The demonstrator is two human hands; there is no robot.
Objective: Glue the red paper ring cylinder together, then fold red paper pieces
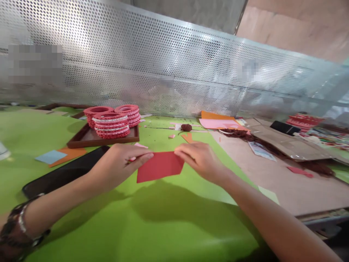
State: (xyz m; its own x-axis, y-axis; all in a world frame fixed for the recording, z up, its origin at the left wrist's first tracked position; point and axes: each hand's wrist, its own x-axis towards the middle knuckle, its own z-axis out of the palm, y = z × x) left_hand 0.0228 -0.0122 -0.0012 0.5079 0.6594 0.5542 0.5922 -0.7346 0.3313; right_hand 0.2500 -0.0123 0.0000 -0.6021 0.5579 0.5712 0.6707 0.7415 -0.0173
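A small red sheet of paper [160, 167] is held up above the green tabletop [163, 225], casting a shadow on it. My left hand [117, 163] pinches its upper left corner between thumb and fingers. At the upper right corner, my right hand [197, 158] has a similar pinch on the paper. The sheet's lower edge hangs free. Under my left forearm lies a black flat phone-like slab [65, 178]. Just behind my hands are small scraps of pink and orange paper [187, 137].
Stacks of pink and white rings [111, 125] sit in a brown tray [103, 141] at the back left. Light blue paper [51, 156] lies on orange paper at left. A perforated metal panel [163, 62] rises behind. Cardboard [286, 142] and a dark red yarn ball [186, 127] lie farther right.
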